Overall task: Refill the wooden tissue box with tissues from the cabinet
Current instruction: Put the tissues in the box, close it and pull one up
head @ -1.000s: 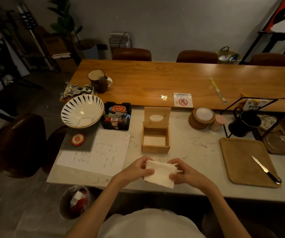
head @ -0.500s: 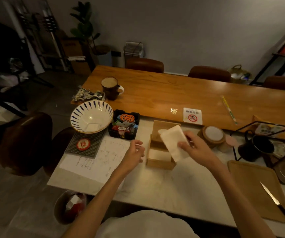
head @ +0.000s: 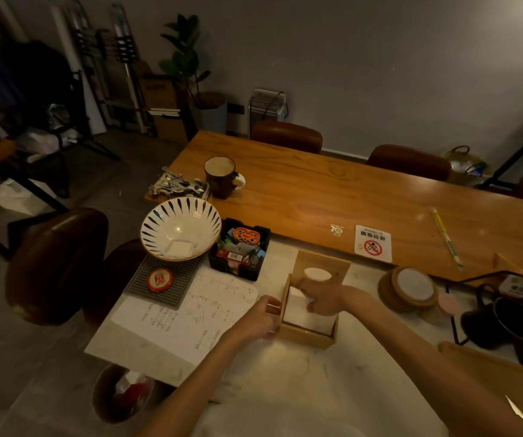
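The wooden tissue box (head: 304, 334) sits open on the marble counter, its lid (head: 324, 266) with an oval hole standing upright at the back. A white stack of tissues (head: 298, 313) lies inside the box. My right hand (head: 320, 296) reaches into the box and presses on the tissues, fingers closed on their top edge. My left hand (head: 258, 316) rests against the box's left wall, steadying it. The cabinet is not in view.
A sheet of paper (head: 184, 316) lies left of the box, with a black tray of small items (head: 239, 249) and a striped bowl (head: 180, 236) behind it. Coasters (head: 408, 288) and a black kettle (head: 505, 320) stand at right; a knife tip (head: 516, 408) shows at bottom right.
The tissues went from both hands near the counter's front edge up over the box and down into it with my right hand. My left hand let go and moved to the box's side.
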`<control>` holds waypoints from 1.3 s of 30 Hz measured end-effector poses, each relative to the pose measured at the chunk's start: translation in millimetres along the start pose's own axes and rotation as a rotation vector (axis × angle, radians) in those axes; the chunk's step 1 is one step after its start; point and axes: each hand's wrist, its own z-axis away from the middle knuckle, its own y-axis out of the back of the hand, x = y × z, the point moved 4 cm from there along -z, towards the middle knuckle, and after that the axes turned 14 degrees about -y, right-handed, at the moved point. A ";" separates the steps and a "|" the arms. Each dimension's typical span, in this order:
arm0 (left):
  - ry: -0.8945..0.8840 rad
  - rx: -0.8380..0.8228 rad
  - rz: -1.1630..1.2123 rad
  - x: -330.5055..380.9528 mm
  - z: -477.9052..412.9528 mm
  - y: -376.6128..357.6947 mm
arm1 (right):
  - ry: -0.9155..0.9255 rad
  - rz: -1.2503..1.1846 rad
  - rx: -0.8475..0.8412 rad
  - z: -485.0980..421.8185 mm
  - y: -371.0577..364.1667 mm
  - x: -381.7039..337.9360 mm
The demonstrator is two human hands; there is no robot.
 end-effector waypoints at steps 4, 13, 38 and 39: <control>-0.027 0.001 -0.019 -3.9 -0.5 -0.1 | -0.010 0.061 -0.051 -12.5 -12.3 -5.7; -0.073 0.005 -0.085 -11.8 0.1 1.5 | -0.046 -0.019 -0.164 -30.5 -21.2 -8.6; -0.139 -0.019 -0.192 -7.0 2.5 -0.9 | -0.048 0.032 -0.210 -31.2 -17.8 -16.7; -0.139 -0.020 -0.198 -6.9 2.8 -1.0 | -0.051 0.008 -0.197 -27.4 -17.0 -17.2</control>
